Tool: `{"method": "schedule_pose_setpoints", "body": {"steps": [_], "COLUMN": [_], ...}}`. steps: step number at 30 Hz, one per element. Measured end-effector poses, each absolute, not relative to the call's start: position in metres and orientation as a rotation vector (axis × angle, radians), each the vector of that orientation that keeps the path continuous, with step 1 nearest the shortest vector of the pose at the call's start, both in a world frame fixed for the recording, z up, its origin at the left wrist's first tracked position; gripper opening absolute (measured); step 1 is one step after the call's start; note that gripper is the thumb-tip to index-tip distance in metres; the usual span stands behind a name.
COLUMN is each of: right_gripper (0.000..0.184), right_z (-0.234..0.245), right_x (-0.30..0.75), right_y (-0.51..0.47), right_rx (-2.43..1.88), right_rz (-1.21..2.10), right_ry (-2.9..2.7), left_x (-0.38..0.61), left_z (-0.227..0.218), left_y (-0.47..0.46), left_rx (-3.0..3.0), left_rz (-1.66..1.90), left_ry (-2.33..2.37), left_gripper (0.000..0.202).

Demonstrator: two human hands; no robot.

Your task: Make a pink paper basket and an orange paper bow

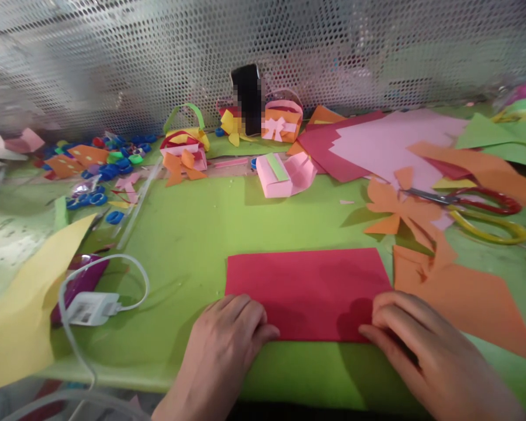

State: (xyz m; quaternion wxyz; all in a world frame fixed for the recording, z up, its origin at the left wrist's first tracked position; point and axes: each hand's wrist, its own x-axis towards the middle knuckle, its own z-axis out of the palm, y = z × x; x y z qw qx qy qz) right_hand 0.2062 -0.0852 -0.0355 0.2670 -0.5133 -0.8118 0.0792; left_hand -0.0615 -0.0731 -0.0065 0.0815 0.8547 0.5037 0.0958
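Observation:
A red sheet of paper (311,286), which looks folded into a wide rectangle, lies flat on the green tabletop (188,222). At its near left corner, my left hand (230,336) has curled fingers, with the thumb against the front edge. My right hand (421,342) grips the near right corner, its thumb at the front edge and its fingers bent over the side. Orange paper scraps (469,292) lie just beyond the right hand. Both hands' fingertips are partly hidden.
Red-and-yellow-handled scissors (464,202) lie at right near pink paper (386,140). Small paper baskets (283,120), a phone (248,99) and a pink paper box (274,175) stand at the back. At left are blue plastic pieces (109,169), a white charger (92,308) and yellow paper (30,310).

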Motion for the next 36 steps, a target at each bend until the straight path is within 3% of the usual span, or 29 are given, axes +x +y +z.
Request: {"method": "schedule_pose_setpoints", "body": {"steps": [10,15,20,23,25,30,36], "right_gripper": [0.048,0.038,0.046,0.037,0.033,0.035,0.036], "right_z": [-0.046,-0.047,-0.037,-0.034,-0.036,-0.056,-0.072], "right_x": [0.224,0.244,0.239,0.233,0.235,0.254,0.261], "right_y": [-0.086,-0.089,-0.088,-0.090,-0.092,-0.100,-0.106], "right_rx": [-1.572,-1.536,-1.515,-1.311,-1.223,-1.135,-1.225], "right_rz": [0.030,-0.071,-0.223,-0.157,-0.128,-0.201,-0.181], "right_ry": [-2.067,-2.270,-2.210,-2.280,-2.327,-2.496,-2.534], "left_x": [-0.075,-0.084,-0.088,-0.069,-0.047,-0.002,-0.022], "left_z": [-0.008,-0.009,-0.003,0.002,0.005,0.010,0.003], "left_y": [-0.078,-0.087,-0.091,-0.089,-0.087,-0.084,-0.094], "left_rx": [2.530,2.463,2.496,2.669,2.709,2.766,2.793], "left_rz": [0.388,0.469,0.552,0.461,0.338,0.121,0.089], "left_ry": [1.656,1.733,1.825,1.451,1.205,1.159,1.171], "left_gripper": [0.025,0.029,0.010,0.027,0.026,0.062,0.073]}}
